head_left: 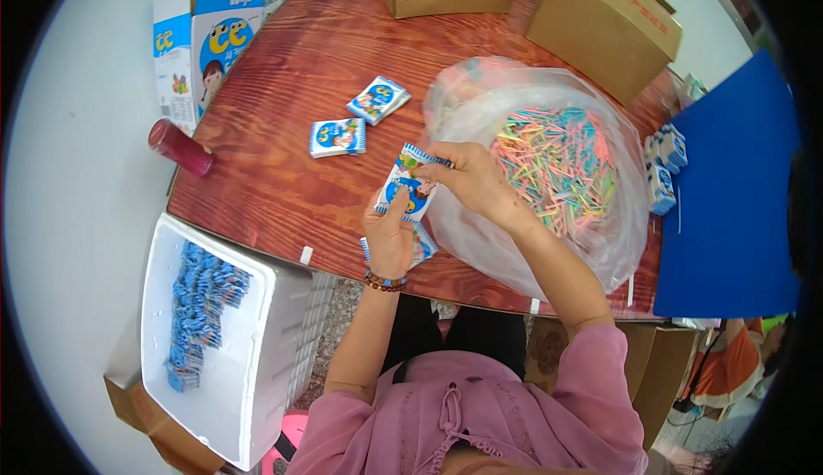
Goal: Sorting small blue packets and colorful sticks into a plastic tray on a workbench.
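Between both hands, just above the near edge of the table, is a small blue-and-white printed packet point(419, 194). My left hand point(392, 233) grips its lower end, the thumb lying over the printed front. The fingers of my right hand point(470, 180) pinch the upper right edge of the same packet. Below it, partly hidden by my left hand, a similar packet point(422, 246) lies on the table. Two small groups of such packets rest farther off: one pile point(378, 99) and, nearer, another pile point(337, 137). Right of my hands, a clear plastic bag point(630, 243) lies open, full of thin pastel sticks point(557, 166).
The reddish wooden table point(266, 132) holds a dark red cylinder point(181, 147) at left and cardboard boxes point(600, 29) at the back. A white foam box point(257, 363) with rows of blue packets stands lower left. A blue panel point(729, 201) rises at right beside small packs point(662, 185).
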The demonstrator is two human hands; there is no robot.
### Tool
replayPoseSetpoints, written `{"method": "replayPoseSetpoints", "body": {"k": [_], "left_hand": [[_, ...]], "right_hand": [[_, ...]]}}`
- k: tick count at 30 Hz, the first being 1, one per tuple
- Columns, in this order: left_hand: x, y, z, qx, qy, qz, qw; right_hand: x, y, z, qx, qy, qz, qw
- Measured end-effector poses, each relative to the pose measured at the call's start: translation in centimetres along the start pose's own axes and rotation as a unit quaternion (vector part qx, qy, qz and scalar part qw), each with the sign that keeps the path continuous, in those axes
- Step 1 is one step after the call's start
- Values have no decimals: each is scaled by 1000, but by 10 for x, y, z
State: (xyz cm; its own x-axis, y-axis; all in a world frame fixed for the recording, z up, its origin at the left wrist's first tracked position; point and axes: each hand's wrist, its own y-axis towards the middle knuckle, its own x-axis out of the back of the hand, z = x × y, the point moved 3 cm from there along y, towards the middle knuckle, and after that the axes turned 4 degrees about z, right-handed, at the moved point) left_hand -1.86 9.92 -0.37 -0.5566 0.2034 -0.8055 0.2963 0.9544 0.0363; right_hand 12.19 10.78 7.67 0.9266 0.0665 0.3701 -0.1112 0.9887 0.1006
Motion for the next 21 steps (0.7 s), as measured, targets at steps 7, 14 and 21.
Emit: {"method": "replayPoseSetpoints", "body": {"k": [7, 14, 21], "left_hand": [[74, 29, -40, -130, 153, -201, 959], [99, 6, -64, -179, 335, -219, 899], [65, -24, -51, -97, 771, 11, 629]], "right_hand": [[-59, 121, -44, 15, -183, 47, 982], [-93, 159, -61, -27, -294, 86, 951], [-58, 118, -16, 60, -299, 29, 952]]}}
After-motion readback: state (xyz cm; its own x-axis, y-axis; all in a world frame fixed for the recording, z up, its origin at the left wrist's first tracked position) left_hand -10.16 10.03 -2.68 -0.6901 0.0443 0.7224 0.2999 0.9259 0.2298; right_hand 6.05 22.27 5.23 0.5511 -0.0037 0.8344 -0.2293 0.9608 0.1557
